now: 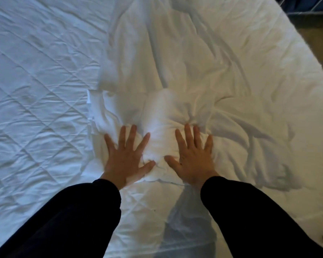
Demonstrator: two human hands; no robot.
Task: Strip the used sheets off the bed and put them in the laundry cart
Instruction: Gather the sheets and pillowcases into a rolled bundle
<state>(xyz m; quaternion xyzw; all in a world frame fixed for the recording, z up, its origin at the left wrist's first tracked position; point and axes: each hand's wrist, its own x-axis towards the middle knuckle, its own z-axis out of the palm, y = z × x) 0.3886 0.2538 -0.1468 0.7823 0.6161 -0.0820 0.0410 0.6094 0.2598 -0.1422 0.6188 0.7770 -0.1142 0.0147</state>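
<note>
The person leans over the bed [22,174] with both arms stretched forward, dark sleeves [78,220] reaching down to the wrists. Both hands lie flat on the white sheet [185,67], palms down and fingers spread wide, with nothing curled into a grasp. The left hand [127,157] presses on the near left part of a bunched-up lump [160,116] of the sheet. The right hand [192,155] presses on its near right part, fingertips sinking a little into the folds. The thumbs point toward each other with a small knot of cloth between them, and the lump rises in the gap between the two hands.

The sheet is on the bed, off the left side and heaped loosely over the middle and right. It is heavily creased, with long folds running away from the hands toward the far edge. On the left the quilted mattress cover [35,86] lies bare, its diamond stitching plain to see, and it shows again near the person, below the hands. The sheet's rumpled left edge [90,116] sits just beside the left hand.

Past the right edge of the bed a strip of brownish floor [317,45] shows. In the far right corner there is something dark blue [306,4] with thin pale bars, and too little of it shows to tell what it is.
</note>
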